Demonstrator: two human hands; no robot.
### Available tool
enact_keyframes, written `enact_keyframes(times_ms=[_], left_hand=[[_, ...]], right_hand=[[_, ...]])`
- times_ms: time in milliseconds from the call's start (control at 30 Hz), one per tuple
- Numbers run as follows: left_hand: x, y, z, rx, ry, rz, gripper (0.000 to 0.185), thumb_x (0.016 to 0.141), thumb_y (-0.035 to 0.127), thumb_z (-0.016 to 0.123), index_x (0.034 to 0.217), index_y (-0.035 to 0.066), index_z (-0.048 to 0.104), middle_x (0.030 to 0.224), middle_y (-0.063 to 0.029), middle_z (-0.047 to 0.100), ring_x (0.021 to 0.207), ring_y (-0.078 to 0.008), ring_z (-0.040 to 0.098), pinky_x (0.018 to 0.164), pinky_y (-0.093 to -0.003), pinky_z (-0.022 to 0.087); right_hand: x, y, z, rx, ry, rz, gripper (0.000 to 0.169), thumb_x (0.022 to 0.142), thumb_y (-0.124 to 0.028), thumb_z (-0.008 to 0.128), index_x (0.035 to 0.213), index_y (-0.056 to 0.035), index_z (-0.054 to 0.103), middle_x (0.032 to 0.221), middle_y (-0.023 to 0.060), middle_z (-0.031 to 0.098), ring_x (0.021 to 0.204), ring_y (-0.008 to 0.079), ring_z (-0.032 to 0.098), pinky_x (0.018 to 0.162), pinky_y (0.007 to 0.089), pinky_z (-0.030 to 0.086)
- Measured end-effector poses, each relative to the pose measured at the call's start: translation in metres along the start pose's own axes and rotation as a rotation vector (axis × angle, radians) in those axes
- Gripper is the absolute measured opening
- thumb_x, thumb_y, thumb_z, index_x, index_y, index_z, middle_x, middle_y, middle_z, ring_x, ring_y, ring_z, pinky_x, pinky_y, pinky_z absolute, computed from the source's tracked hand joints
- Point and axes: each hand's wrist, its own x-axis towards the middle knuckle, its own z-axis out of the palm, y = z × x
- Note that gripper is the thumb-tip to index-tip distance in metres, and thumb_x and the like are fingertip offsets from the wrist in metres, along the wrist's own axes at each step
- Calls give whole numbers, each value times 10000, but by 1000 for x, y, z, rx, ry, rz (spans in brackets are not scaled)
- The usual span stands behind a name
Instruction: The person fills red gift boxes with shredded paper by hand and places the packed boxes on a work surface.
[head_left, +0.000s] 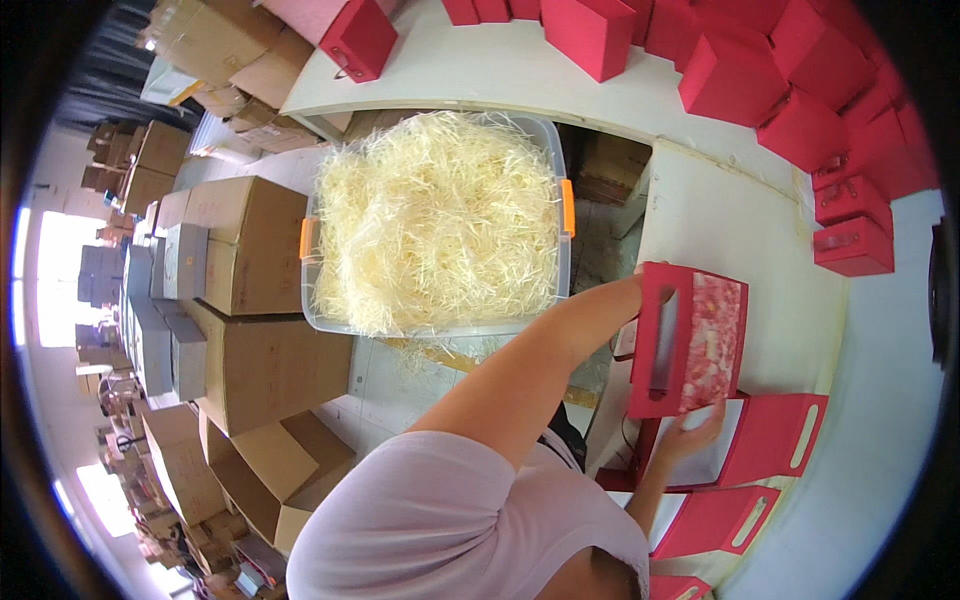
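A red gift box (660, 345), with a long slot in one panel and a red-and-white patterned face, is held in front of me over the table. My left hand (643, 289) grips its upper end, and the box hides most of the fingers. At the lower end, my right hand (697, 433) holds the edge of the patterned face. Just below the held box stands an open red box (772, 442) with a white inside and a slotted flap. Beside that is another open red box (720, 517) of the same kind.
A clear plastic tub (556, 150) with orange handles is heaped with cream shredded filler (442, 225). Red boxes (735, 79) crowd the far part of the white table (720, 202). Brown cartons (277, 367) and grey boxes (150, 337) are stacked behind me. A pale wall (892, 360) borders the table.
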Motion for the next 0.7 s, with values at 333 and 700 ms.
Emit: enact_keyframes(times_ms=[333, 700], left_hand=[[-8, -1, 1, -99, 63, -69, 594, 711, 0, 535, 1250, 113, 311, 1144, -194, 421, 971, -365, 529, 780, -420, 459], [-127, -77, -17, -397, 544, -8, 549, 701, 318, 643, 1163, 112, 430, 1242, -186, 360, 1127, -353, 384, 937, -413, 337]], right_hand=[[103, 181, 1, 49, -177, 1010, 517, 771, -462, 583, 906, 34, 533, 808, 151, 601, 694, 253, 582, 583, 358, 483], [45, 104, -16, -244, 29, 551, 383, 792, -403, 567, 784, -29, 485, 709, 111, 551, 601, 262, 538, 535, 370, 458]])
